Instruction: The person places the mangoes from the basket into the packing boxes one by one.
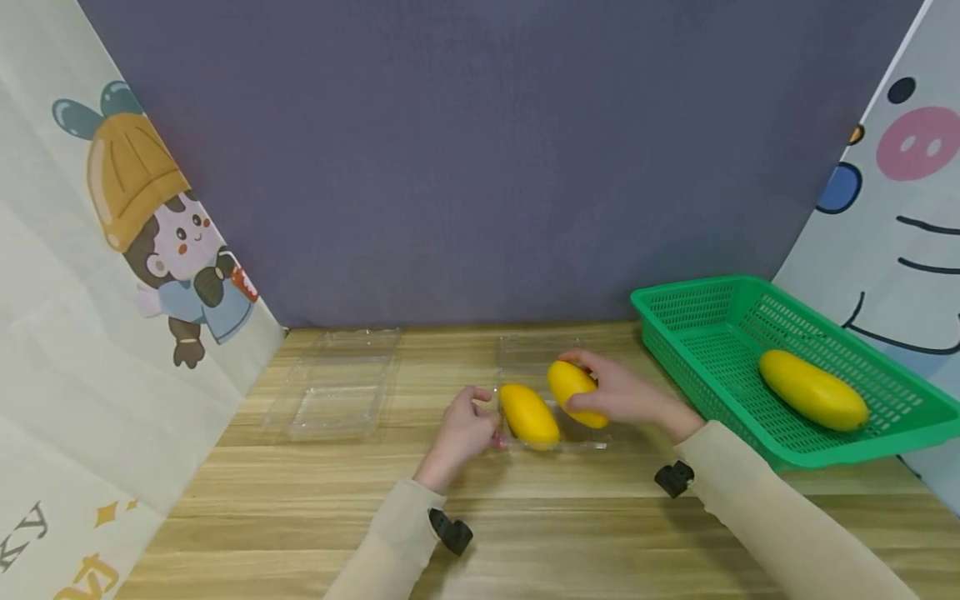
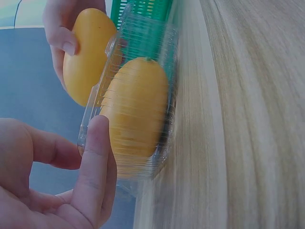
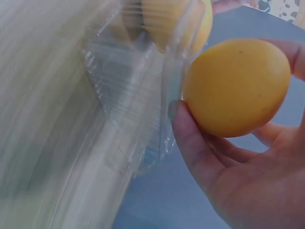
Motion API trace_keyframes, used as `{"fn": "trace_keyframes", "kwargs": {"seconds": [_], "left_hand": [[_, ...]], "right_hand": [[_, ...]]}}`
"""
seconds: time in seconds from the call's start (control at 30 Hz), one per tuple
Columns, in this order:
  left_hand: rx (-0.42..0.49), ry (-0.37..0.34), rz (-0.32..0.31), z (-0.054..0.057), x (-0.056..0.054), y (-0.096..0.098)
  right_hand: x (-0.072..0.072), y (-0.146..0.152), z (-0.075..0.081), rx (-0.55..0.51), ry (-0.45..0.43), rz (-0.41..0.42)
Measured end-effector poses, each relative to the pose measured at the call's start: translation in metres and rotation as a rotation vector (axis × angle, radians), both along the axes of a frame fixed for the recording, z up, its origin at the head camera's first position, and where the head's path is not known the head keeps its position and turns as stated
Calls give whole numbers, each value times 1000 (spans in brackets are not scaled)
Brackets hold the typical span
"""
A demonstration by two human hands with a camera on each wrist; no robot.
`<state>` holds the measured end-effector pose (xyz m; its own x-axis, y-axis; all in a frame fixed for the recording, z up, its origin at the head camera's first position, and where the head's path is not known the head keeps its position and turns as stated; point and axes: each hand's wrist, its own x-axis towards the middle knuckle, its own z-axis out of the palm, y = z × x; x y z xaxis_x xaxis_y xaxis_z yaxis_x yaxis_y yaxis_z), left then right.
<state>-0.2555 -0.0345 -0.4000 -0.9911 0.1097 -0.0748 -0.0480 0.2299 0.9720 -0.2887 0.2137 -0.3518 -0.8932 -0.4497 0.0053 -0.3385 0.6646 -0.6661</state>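
In the head view my right hand (image 1: 611,390) grips a yellow mango (image 1: 572,385) over the right half of a clear plastic box (image 1: 592,445). The right wrist view shows the fingers and thumb round this held mango (image 3: 238,88), close to the box wall (image 3: 138,90). Another mango (image 1: 529,417) lies in the left half of the box, seen through the clear wall in the left wrist view. My left hand (image 1: 463,429) is at the box's left side. In the left wrist view its fingers (image 2: 93,167) are extended at the box's rim and wall.
To the right stands a green perforated basket (image 1: 720,408) with a long yellow fruit (image 1: 813,392) inside. Another clear plastic box (image 1: 337,408) sits open on the wooden table (image 1: 300,517) at left. A dark panel (image 1: 450,167) rises behind the table, with printed sheets on both sides.
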Motion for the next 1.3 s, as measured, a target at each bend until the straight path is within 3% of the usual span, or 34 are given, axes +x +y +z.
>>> {"fn": "trace_keyframes", "kwargs": {"seconds": [0.5, 1.03, 1.3], "left_hand": [[-13, 3, -3, 1, 2, 1], [-33, 11, 0, 1, 0, 0], [-19, 2, -2, 3, 2, 0]], "right_hand": [[4, -16, -14, 145, 171, -5], [8, -22, -13, 336, 158, -38], [7, -23, -18, 355, 259, -3]]}}
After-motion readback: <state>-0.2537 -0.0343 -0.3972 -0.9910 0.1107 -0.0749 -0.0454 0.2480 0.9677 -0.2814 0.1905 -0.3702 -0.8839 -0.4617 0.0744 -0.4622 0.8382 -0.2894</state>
